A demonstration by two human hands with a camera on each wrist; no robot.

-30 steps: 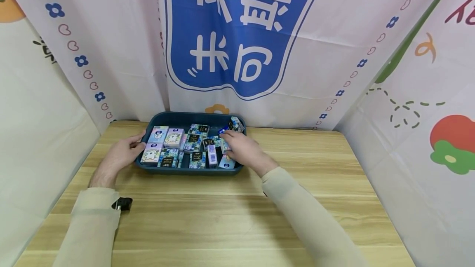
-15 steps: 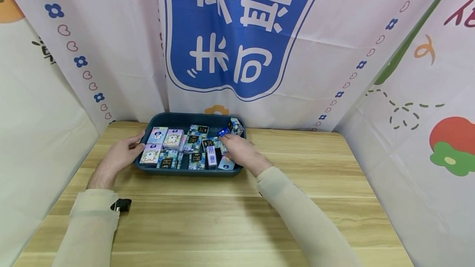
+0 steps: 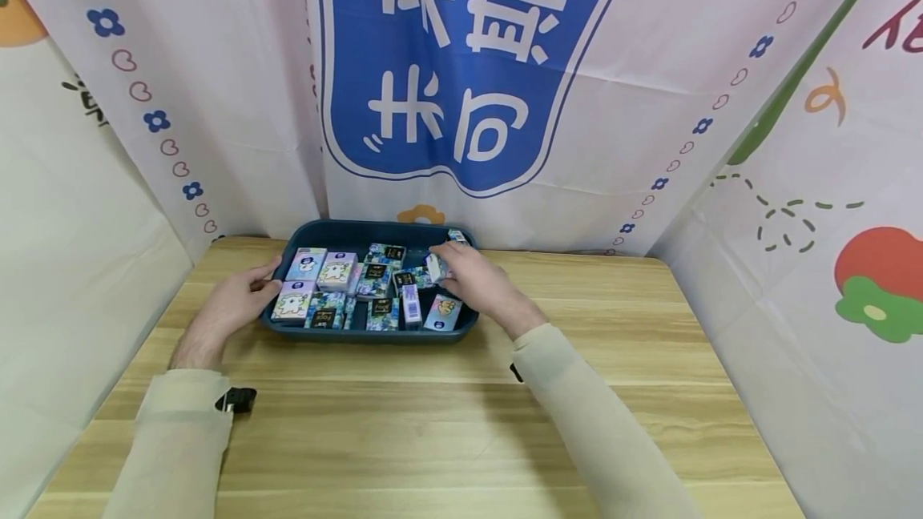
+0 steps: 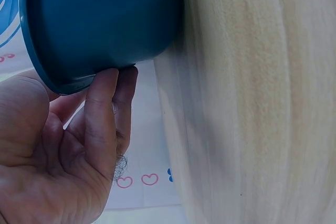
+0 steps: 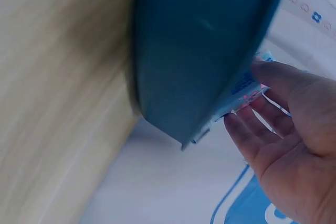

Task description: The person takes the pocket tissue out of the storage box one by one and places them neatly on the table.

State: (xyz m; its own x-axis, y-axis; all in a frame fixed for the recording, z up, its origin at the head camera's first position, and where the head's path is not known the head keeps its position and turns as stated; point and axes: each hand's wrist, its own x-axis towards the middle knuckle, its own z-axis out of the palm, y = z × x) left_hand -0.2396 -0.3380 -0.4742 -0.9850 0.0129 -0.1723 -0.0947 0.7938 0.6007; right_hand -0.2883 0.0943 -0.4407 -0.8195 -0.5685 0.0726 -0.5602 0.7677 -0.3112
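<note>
Moved since half a second ago: one right hand, shifted slightly rightward, baring more of the pale blue packet at the near right corner; also the held packet, which now turns a white end to view. Item, that held packet: at the right end of the tray, tilted, thumb and fingers clamped on it, partly above the rim as the right wrist view shows. Item, one narrow packet, on edge, just left of the bared one. Item, several dark floral packets through the middle, some flat, some leaning. Item, cartoon packets, lying in a cluster at the left end. Item, one patterned packet in the far right corner, mostly covered by the hand. Container: one dark teal tray, on a wood-grain table. One left hand, gripping the tray's left end, fingertips against the outer wall under the rim. Surround: printed cloth behind. Risks, as I judge from where I stand: the held packet could slip if the pinch lies too near one end; knuckles could topple the narrow packet in such close quarters; the tray could skid should the left hand slacken while the right pushes sideways.
</note>
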